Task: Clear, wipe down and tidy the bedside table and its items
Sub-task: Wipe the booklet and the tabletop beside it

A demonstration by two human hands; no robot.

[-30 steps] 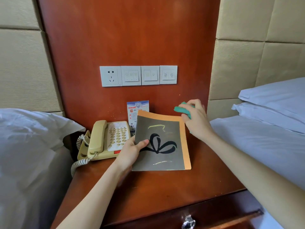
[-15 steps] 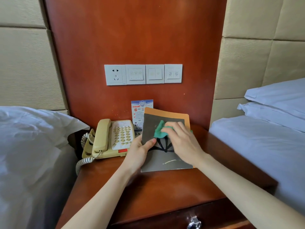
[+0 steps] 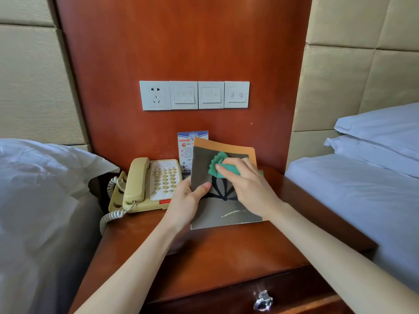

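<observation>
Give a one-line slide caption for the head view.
Left hand props a booklet on the bedside table; right hand wipes it with a green cloth.

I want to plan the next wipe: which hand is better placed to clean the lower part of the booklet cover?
Right. The right hand already presses the green cloth on the booklet, just above the unwiped lower cover. The left hand grips the booklet's left edge to steady it.
</observation>
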